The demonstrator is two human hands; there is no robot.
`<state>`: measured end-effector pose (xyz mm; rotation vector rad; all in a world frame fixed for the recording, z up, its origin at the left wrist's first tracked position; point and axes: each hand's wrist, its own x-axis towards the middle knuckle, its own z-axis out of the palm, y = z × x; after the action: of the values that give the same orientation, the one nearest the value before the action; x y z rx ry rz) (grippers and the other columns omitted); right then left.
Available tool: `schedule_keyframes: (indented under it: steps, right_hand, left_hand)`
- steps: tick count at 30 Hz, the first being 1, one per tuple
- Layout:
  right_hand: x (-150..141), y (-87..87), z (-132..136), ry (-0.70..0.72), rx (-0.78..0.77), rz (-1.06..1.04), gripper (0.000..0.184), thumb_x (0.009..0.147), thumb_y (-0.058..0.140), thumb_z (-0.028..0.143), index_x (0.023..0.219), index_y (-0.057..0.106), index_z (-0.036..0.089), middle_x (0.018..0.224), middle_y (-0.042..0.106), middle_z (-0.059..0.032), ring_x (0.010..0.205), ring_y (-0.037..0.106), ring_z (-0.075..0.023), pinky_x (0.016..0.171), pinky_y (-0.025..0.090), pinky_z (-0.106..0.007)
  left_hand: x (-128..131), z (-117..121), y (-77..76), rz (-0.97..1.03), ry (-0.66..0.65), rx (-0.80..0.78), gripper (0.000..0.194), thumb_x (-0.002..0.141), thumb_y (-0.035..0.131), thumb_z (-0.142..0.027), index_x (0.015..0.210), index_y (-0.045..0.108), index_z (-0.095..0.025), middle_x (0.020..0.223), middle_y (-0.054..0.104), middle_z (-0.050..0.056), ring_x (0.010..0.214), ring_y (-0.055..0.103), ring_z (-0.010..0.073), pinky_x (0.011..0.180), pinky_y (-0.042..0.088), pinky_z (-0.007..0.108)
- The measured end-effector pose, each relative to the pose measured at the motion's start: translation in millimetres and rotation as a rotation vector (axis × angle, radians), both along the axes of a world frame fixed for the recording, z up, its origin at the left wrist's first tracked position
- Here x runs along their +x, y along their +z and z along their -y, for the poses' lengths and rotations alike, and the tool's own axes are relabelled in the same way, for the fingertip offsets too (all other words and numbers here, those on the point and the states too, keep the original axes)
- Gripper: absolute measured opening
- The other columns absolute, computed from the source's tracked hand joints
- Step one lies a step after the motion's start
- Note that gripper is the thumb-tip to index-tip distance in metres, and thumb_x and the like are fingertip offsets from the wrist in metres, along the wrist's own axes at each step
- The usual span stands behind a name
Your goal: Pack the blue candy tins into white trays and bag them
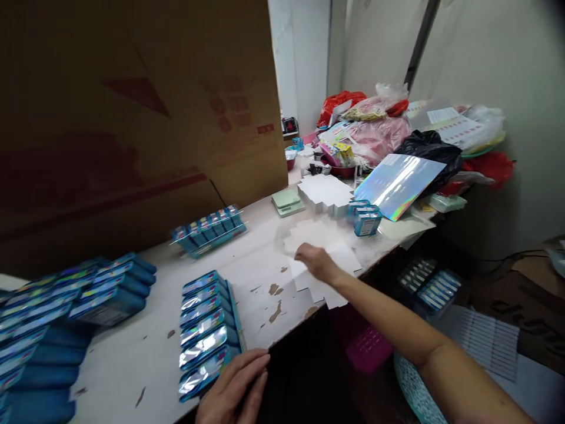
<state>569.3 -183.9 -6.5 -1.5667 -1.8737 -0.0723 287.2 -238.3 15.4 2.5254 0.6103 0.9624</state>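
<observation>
My right hand point(315, 262) reaches over flat white die-cut card sheets point(329, 241) on the table, its fingers pinched together. A blurred, see-through edge shows around the fingertips, and I cannot make out what they hold. My left hand point(233, 386) rests at the table's front edge, fingers stretched out and nothing visible in them. It lies against the near end of a row of blue packs point(205, 333) with shiny clear fronts. Behind that row, another group of blue packs point(209, 229) sits in a clear plastic tray.
Many blue packs point(110, 294) crowd the left side. A pale green scale point(288, 202), a stack of white card point(326, 191) and small blue boxes point(366, 218) stand farther back. Bags and a shiny sheet point(397, 182) pile up right. A large cardboard box point(176, 118) walls the back.
</observation>
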Motion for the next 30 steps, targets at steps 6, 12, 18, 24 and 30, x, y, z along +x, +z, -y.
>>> schedule_keyframes:
  steps: [6, 12, 18, 24, 30]
  right_hand:
    - [-87, -54.3, -53, -0.038, -0.339, 0.195, 0.015, 0.081, 0.042, 0.011, 0.078, 0.057, 0.015, 0.084, 0.059, -0.0076, 0.076, 0.053, -0.0159, 0.061, 0.04, -0.024]
    - [-103, -56.7, -90, -0.038, -0.371, -0.001, 0.004, 0.073, 0.056, 0.018, 0.071, 0.058, 0.014, 0.086, 0.059, -0.0092, 0.082, 0.053, -0.0179, 0.067, 0.039, -0.026]
    - [-82, -75.1, -87, -0.017, -0.473, -0.393, 0.028, 0.08, 0.043, 0.03, 0.066, 0.06, 0.014, 0.053, 0.054, -0.0006, 0.05, 0.05, -0.0103, 0.049, 0.039, -0.022]
    - [-82, -86.5, -90, -0.069, -0.425, -0.752, 0.033, 0.064, 0.058, 0.046, 0.057, 0.053, 0.014, 0.043, 0.046, 0.0031, 0.037, 0.041, -0.0068, 0.038, 0.033, -0.02]
    - [-80, -76.5, -91, -0.157, -0.267, -0.892, 0.043, 0.068, 0.048, 0.056, 0.049, 0.036, 0.02, 0.041, 0.043, 0.0025, 0.037, 0.037, -0.0075, 0.037, 0.029, -0.021]
  left_hand:
    - [-32, 16, -13.1, -0.009, 0.029, -0.075, 0.029, 0.075, 0.052, -0.014, 0.102, 0.055, -0.02, 0.097, 0.062, 0.006, 0.09, 0.059, 0.0143, 0.077, 0.049, 0.02]
    - [-61, 22, -17.9, 0.021, 0.111, -0.104, 0.028, 0.074, 0.053, -0.013, 0.102, 0.054, -0.019, 0.095, 0.062, 0.006, 0.088, 0.06, 0.0133, 0.076, 0.049, 0.019]
    - [-76, 20, -23.6, 0.028, 0.166, -0.201, 0.025, 0.076, 0.052, -0.015, 0.099, 0.056, -0.021, 0.093, 0.063, 0.005, 0.086, 0.06, 0.0125, 0.075, 0.049, 0.019]
    - [-78, 18, -26.7, 0.009, 0.17, -0.24, 0.023, 0.076, 0.051, -0.017, 0.098, 0.058, -0.021, 0.094, 0.063, 0.005, 0.087, 0.059, 0.013, 0.078, 0.048, 0.02]
    - [-88, 21, -24.5, 0.053, 0.204, -0.277, 0.021, 0.076, 0.051, -0.019, 0.095, 0.06, -0.021, 0.091, 0.064, 0.005, 0.084, 0.061, 0.0137, 0.074, 0.05, 0.021]
